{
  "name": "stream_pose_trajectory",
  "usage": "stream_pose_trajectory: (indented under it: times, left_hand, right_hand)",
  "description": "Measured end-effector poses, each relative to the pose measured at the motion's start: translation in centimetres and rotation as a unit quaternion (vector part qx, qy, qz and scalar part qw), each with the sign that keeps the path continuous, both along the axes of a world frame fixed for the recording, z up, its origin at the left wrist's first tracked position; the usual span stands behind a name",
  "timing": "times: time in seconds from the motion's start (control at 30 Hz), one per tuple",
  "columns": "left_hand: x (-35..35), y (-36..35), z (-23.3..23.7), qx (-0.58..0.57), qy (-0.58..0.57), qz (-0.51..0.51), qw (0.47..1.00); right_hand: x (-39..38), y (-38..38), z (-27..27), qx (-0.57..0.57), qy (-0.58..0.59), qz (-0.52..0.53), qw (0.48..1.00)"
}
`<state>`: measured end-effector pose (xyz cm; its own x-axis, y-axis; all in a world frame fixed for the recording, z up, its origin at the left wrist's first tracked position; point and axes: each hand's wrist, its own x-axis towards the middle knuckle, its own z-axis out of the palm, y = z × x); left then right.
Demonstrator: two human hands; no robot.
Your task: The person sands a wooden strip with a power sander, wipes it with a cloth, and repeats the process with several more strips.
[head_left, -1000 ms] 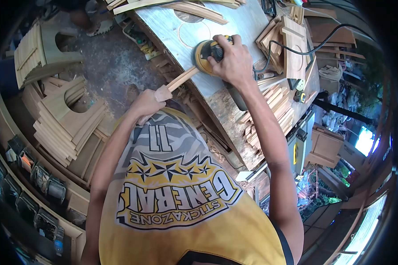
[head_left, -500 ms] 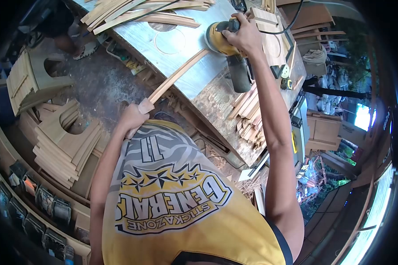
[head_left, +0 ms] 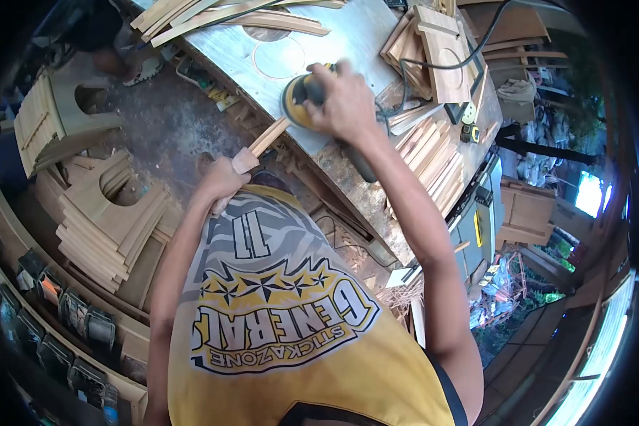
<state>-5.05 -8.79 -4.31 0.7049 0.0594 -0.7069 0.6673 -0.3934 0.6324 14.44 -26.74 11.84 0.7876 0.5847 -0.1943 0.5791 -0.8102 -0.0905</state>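
My right hand (head_left: 344, 103) is wrapped round a yellow and black electric sander (head_left: 296, 99), blurred by motion, with its dark dust canister hanging toward me. The sander's disc lies over the far end of a narrow wooden strip (head_left: 268, 136) at the edge of the metal-topped workbench (head_left: 326, 138). At the near end, close to my body, my left hand (head_left: 224, 177) grips the strip. A pale pad or wrap (head_left: 245, 160) covers the strip where those fingers close on it.
Long wooden strips (head_left: 263, 19) lie across the bench's far left, and short sticks (head_left: 429, 160) are piled at its right. Wooden panels (head_left: 444, 60) stand beside the sander's cord (head_left: 490, 35). Stacked cut-out boards (head_left: 106, 227) are on my left; another person's foot (head_left: 143, 71) shows beyond.
My right hand has drawn the sander along the strip toward me and to the left, so less of the strip shows. My left hand still holds its near end.
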Motion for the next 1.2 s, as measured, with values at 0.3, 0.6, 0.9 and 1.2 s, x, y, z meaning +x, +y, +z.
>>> stream_pose_trajectory:
  times: [0.3, 0.6, 0.9, 1.2]
  left_hand:
    - [-0.4, 0.4, 0.5, 0.022, 0.004, -0.048, 0.999]
    - [-4.8, 3.4, 2.2, 0.035, -0.015, -0.02, 0.999]
    - [-9.9, 4.6, 10.9, 0.125, -0.121, 0.16, 0.972]
    - [-9.1, 5.1, 13.5, 0.163, -0.266, 0.129, 0.941]
  right_hand:
    - [7.0, -1.6, -1.3, -0.022, -0.05, -0.06, 0.997]
    - [13.9, -4.8, 0.3, 0.001, -0.106, -0.075, 0.991]
    - [11.2, -2.8, -2.9, 0.095, -0.047, -0.105, 0.989]
    - [11.3, -3.8, -5.6, 0.123, -0.071, -0.048, 0.989]
